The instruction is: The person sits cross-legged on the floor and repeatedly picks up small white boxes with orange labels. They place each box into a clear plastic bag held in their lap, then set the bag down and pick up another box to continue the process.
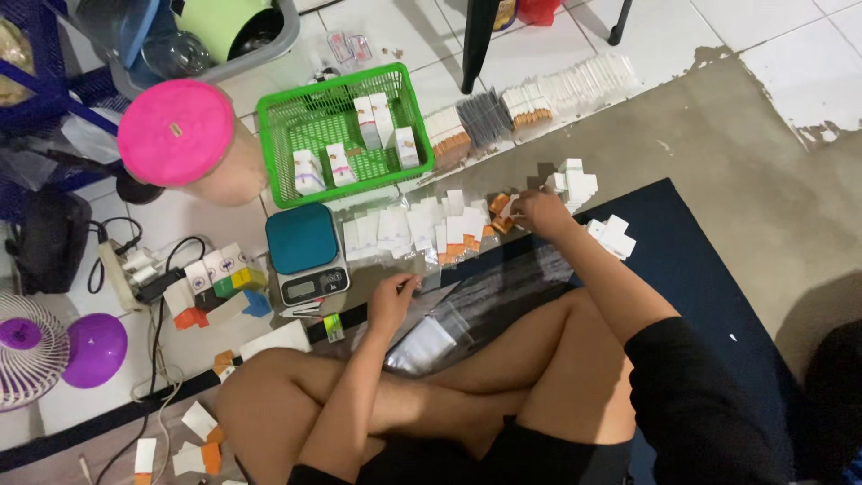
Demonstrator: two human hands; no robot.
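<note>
I sit cross-legged on the floor. My left hand [392, 299] rests fingers curled on a clear plastic sleeve beside a small digital scale [305, 251] with a teal platform. Out at arm's length, my right hand [539, 212] pinches a small white and orange packet [504, 208] at the end of a row of white packets [409, 229] laid on the floor. More clear plastic bags [431, 341] lie near my knees.
A green basket [278, 126] holds a few small boxes. Behind it run rows of white, grey and orange packets [539, 99]. A pink-lidded jar [180, 135], power strip [130, 269], purple fan [54, 350] and coloured boxes [215, 283] stand left. A dark blue mat [700, 269] lies under me.
</note>
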